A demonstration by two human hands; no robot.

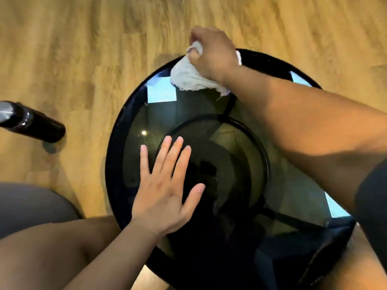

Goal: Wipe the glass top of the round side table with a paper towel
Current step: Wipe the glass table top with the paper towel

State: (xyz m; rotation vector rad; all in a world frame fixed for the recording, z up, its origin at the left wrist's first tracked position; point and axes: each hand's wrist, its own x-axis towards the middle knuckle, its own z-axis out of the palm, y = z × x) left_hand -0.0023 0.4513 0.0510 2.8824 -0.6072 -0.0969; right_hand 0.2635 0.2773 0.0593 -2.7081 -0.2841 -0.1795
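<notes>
The round side table [117, 164] has a dark glass top in a black rim and fills the middle of the head view. At its far edge my right hand [211, 53] is shut on a crumpled white paper towel [188, 78], which presses on the glass. My left hand [165, 189] lies flat on the near left part of the glass, fingers spread, holding nothing. The glass reflects bright window patches and shows the black frame beneath.
Wooden floor [73, 49] surrounds the table. A dark chair leg or base arm [35, 124] lies on the floor at the left. A grey cushion [29, 206] sits at the lower left. My knees frame the table's near side.
</notes>
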